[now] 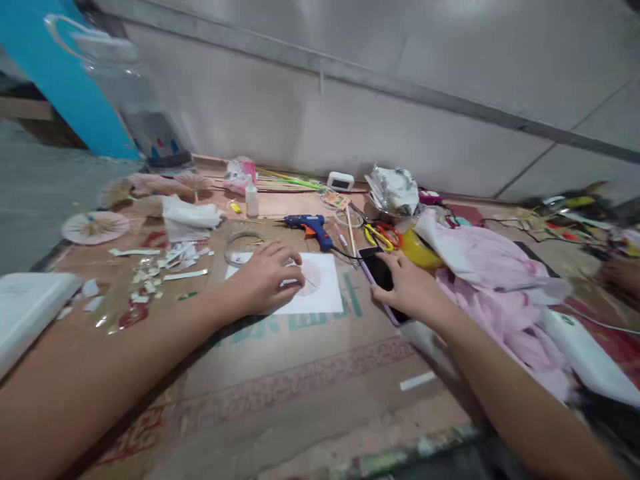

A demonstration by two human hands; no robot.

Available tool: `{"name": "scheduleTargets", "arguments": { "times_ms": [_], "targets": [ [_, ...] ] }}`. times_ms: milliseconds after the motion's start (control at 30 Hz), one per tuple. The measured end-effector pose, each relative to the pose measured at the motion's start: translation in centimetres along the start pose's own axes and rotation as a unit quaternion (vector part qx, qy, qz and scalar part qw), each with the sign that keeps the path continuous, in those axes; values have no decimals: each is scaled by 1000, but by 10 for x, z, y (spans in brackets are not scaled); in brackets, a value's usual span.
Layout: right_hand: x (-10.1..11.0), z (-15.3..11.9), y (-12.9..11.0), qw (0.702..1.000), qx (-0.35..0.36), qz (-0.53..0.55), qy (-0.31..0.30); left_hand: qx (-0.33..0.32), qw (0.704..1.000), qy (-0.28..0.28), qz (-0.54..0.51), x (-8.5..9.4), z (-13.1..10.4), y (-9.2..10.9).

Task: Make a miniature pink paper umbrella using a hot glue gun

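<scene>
My left hand (273,277) lies over a white sheet of paper (327,283), its fingers loosely bent and a little apart. Beside the fingertips is a faint round pinkish disc (313,277) on the sheet, partly covered by the hand. My right hand (407,287) grips a phone (376,268) in a purple case, thumb on one side and fingers over its dark screen. Just beyond the paper lies a blue hot glue gun (306,225), its cord running toward the phone. A coil of wire (235,248) rests behind my left hand.
Paper scraps (150,280) litter the left, near pleated round pieces (95,228). At the back stand a small bottle (251,198) and a white digital device (341,181). Yellow-handled pliers (375,237) and pink cloth (495,267) lie right. Another person's hand (623,273) is at far right.
</scene>
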State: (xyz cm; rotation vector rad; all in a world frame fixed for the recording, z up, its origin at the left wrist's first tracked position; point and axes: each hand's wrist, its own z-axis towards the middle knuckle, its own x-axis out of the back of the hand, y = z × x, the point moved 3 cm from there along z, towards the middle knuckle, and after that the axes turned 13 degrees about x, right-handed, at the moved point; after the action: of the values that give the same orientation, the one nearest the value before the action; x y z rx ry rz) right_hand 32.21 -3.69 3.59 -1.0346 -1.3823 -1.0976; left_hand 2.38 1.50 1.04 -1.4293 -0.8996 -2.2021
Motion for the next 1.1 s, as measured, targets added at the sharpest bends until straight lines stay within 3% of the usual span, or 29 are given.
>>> {"name": "scheduleTargets", "arguments": {
  "times_ms": [533, 700, 767, 867, 967, 1033, 1100],
  "targets": [
    [2, -2, -13, 999, 28, -19, 43, -2, 1000, 0, 6, -4, 2, -5],
    [18, -12, 10, 993, 11, 97, 64, -5, 1000, 1, 2, -3, 2, -4],
    [24, -15, 23, 980, 43, 177, 74, -6, 1000, 2, 0, -3, 2, -3],
    [24, -16, 34, 949, 142, 282, 4, -6, 1000, 3, 0, -3, 2, -5],
    [16, -17, 35, 920, 209, 322, -75, -9, 1000, 7, -1, -5, 2, -6],
    [10, -15, 34, 920, 203, 323, -90, -12, 1000, 12, -4, -6, 2, -7],
    [9, -14, 35, 935, 153, 313, -59, -14, 1000, 16, -6, -6, 2, -7]
  ]
}}
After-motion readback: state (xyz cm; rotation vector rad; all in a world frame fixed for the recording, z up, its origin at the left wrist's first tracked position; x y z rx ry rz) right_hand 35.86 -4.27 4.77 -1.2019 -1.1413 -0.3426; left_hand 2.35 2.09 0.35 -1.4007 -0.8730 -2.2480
